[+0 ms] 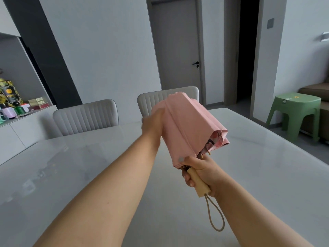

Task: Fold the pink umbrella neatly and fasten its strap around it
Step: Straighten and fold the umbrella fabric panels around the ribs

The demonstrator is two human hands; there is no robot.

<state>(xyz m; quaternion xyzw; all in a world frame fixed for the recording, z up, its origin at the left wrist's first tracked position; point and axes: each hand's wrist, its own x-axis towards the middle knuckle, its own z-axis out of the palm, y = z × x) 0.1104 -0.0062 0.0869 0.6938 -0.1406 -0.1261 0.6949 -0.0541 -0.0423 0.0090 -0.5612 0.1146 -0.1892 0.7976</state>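
Observation:
The pink umbrella (187, 125) is collapsed and held up above the table, its top pointing away from me. Its canopy hangs in loose folds, with a flowered lining showing at the open lower edge. My right hand (201, 175) is closed around the pale wooden handle (198, 184), from which a beige cord loop (214, 214) dangles. My left hand (153, 123) rests against the left side of the canopy near its top, slightly blurred. A small grey dot (181, 159) sits on the canopy's lower edge. The strap itself is not visible.
A glossy white table (89, 175) spreads under my arms. Two grey chairs (85, 116) stand at its far side. A sideboard with tins and boxes (16, 104) is at the left. A green stool (295, 111) stands at the right, by a doorway.

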